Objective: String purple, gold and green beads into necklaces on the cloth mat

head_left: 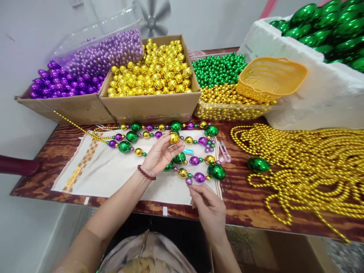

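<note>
No lettering legible. Small blue tag [188, 152], pale marks on it, at right on white cloth [110, 176]; yellow patch [73, 178] at cloth's near left (marks on both too small to read).

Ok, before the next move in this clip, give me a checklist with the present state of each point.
1. Left hand holds a large gold bead: ok.
2. Right hand has its fingertips at a small purple bead: ok; whether they grip bead or thread: cannot tell.
3. Scissors out of both hands, by the cloth's edge: ok.
4. Whole beaded strand in plain view: not ok, the left hand covers part.
5. Thread free of knots: cannot tell, too fine.
6. Gold beads in the cardboard box: ok.
</note>
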